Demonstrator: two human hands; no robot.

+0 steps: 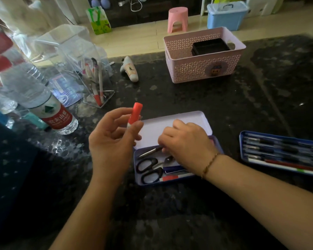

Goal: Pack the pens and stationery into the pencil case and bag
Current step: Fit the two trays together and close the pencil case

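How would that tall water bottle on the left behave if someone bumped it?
The water bottle stands tall on a narrow base, so it would probably tip easily. Its thin clear plastic looks light and squeezable. Being round, it would likely roll across the table.

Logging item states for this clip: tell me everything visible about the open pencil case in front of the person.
The pencil case is a shallow rectangular tin, apparently metal, blue-purple outside with a pale lid interior. It lies open on the dark table, lid tilted back away from the person. Its tray holds black-handled scissors, a silvery pen and other stationery partly hidden. The right hand reaches into the tray; the left hand is just left of it.
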